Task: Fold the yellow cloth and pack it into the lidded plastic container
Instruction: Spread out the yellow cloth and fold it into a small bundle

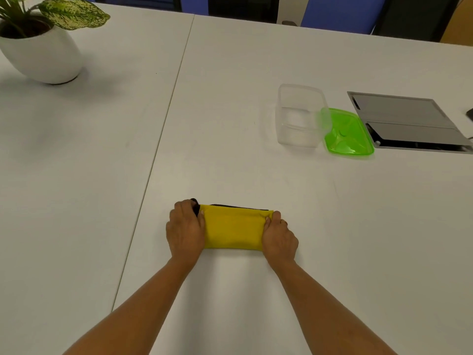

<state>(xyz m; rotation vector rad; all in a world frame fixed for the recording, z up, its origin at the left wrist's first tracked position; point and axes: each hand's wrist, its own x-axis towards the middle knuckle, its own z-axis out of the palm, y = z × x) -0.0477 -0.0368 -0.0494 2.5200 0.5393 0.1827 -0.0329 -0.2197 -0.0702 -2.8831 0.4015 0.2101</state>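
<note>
Now folded yellow cloth (234, 228), fingers (198, 219) gripping both ends

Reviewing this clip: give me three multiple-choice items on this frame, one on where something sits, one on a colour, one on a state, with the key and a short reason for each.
1. Where does the lid lie?
A. Sealed on the container
B. On the table against the container's right side
C. Under the cloth

2. What colour is the lid?
A. Green
B. Blue
C. Red

3. What state is the yellow cloth in?
A. Spread out flat
B. Folded into a narrow band, a hand on each end
C. Packed in the container

Key:
1 B: the lid rests on the table beside the clear container.
2 A: it is translucent green.
3 B: the yellow cloth is a compact band, with the left hand and right hand on its ends.
</note>
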